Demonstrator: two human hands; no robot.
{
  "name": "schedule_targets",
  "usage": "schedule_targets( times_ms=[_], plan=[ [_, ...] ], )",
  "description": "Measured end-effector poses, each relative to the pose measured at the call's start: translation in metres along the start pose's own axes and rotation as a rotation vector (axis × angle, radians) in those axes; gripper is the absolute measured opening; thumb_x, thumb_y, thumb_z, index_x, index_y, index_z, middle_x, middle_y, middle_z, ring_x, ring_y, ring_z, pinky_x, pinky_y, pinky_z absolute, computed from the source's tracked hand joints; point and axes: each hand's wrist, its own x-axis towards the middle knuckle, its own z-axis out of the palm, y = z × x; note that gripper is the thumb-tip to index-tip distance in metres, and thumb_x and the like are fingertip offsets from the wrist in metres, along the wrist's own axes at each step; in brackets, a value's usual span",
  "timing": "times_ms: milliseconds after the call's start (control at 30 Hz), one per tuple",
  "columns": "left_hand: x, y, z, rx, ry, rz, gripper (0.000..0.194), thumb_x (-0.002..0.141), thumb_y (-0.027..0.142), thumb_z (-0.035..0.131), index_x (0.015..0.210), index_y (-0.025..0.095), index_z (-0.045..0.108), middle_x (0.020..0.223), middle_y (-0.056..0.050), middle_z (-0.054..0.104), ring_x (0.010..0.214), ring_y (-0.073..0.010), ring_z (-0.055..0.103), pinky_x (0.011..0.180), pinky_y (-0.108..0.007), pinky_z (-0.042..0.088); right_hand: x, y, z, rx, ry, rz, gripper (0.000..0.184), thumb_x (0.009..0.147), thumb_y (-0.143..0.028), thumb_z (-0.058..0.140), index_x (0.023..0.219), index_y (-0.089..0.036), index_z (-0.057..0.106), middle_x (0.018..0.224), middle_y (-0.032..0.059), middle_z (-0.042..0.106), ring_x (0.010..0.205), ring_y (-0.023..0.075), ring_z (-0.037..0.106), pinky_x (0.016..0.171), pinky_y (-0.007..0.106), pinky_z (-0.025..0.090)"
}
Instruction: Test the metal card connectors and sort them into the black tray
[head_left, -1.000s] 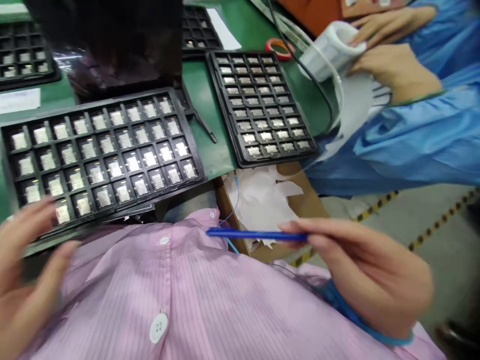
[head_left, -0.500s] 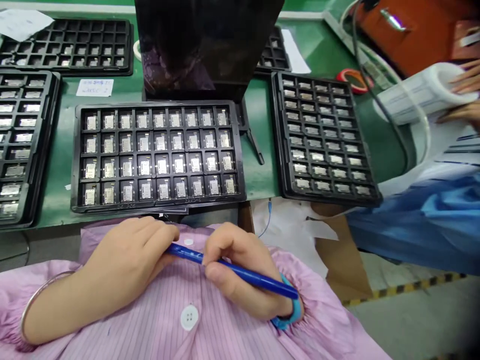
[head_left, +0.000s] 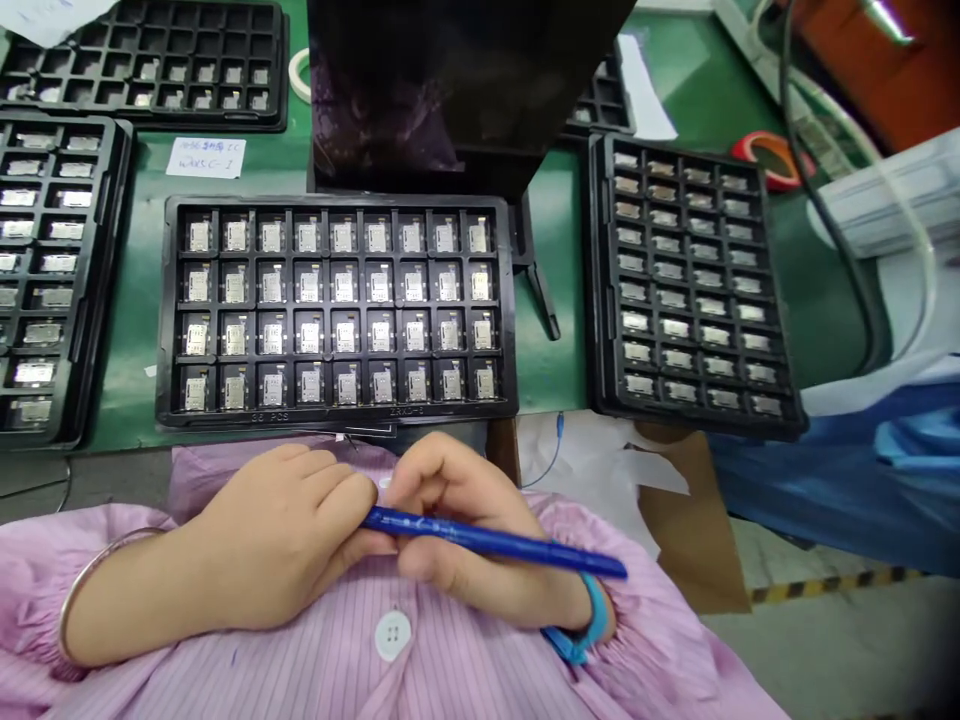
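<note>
Both hands meet in front of my chest, over my pink striped coat. My right hand (head_left: 472, 535) is closed around a blue pen (head_left: 517, 542) that lies nearly level, its far end pointing right. My left hand (head_left: 289, 530) has its fingers curled at the pen's left tip, pinching it. A metal bangle sits on my left wrist and a blue band on my right. Just beyond the hands, on the green table, lies a black compartment tray (head_left: 337, 415) filled with small metal parts.
More black trays of parts lie at the left (head_left: 97, 300), the back left (head_left: 150, 110) and the right (head_left: 600, 300). A dark upright panel (head_left: 450, 90) stands behind the middle tray. A blue-sleeved person (head_left: 862, 470) is at the right. A cardboard box with paper scraps (head_left: 675, 500) sits below the table edge.
My hands came together: the left moved from the tray's edge to the pen's tip, and the right brought the pen in front of my chest. The view swung left and steadied.
</note>
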Motion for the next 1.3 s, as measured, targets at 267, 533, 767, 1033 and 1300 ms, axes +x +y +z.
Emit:
schedule_targets(
  times_ms=[267, 533, 767, 1033, 1300],
  plan=[
    [0.000, 0.002, -0.005, -0.423, -0.145, -0.249, 0.037, 0.102, 0.041, 0.035, 0.074, 0.020, 0.049, 0.057, 0.004, 0.053, 0.047, -0.0109, 0.047, 0.045, -0.025, 0.033, 0.009, 0.009, -0.013, -1.050, 0.542, -0.392, 0.033, 0.084, -0.018, 0.070, 0.115, -0.028, 0.061, 0.086, 0.0036, 0.066, 0.074, 0.0198, 0.059, 0.066, 0.034, 0.048],
    [0.002, -0.003, 0.002, -0.001, 0.208, -0.065, 0.020, 0.099, 0.022, 0.049, 0.114, 0.012, 0.056, 0.099, -0.010, 0.072, 0.085, -0.0186, 0.066, 0.071, -0.031, 0.055, 0.007, 0.002, -0.006, -0.232, 0.232, -0.061, 0.031, 0.100, -0.047, 0.045, 0.084, -0.022, 0.056, 0.059, -0.0038, 0.045, 0.050, 0.0112, 0.041, 0.047, 0.026, 0.030],
    [-0.003, 0.000, 0.003, 0.220, 0.200, 0.176, 0.024, 0.096, 0.009, 0.037, 0.102, 0.004, 0.059, 0.070, -0.007, 0.065, 0.058, -0.0183, 0.054, 0.050, -0.032, 0.046, 0.006, 0.007, 0.009, 0.040, 0.130, 0.043, 0.029, 0.096, -0.044, 0.054, 0.079, -0.022, 0.046, 0.061, -0.0061, 0.041, 0.046, 0.0071, 0.032, 0.041, 0.021, 0.024],
    [-0.004, 0.000, -0.007, -0.034, -0.057, 0.095, 0.037, 0.101, 0.016, 0.027, 0.073, 0.017, 0.051, 0.058, 0.002, 0.053, 0.049, -0.0129, 0.047, 0.046, -0.028, 0.036, -0.002, 0.013, 0.003, -0.045, 0.001, 0.058, 0.029, 0.097, -0.044, 0.052, 0.080, -0.021, 0.051, 0.054, -0.0067, 0.042, 0.045, 0.0077, 0.035, 0.042, 0.021, 0.027],
    [-0.007, 0.004, -0.021, -0.287, -0.231, 0.010, 0.031, 0.103, 0.023, 0.033, 0.075, 0.020, 0.046, 0.061, 0.005, 0.055, 0.052, -0.0102, 0.053, 0.050, -0.023, 0.040, -0.005, 0.008, 0.009, -0.068, -0.053, -0.063, 0.025, 0.095, -0.040, 0.054, 0.078, -0.021, 0.052, 0.058, -0.0049, 0.049, 0.048, 0.0079, 0.039, 0.044, 0.021, 0.028]
  ],
)
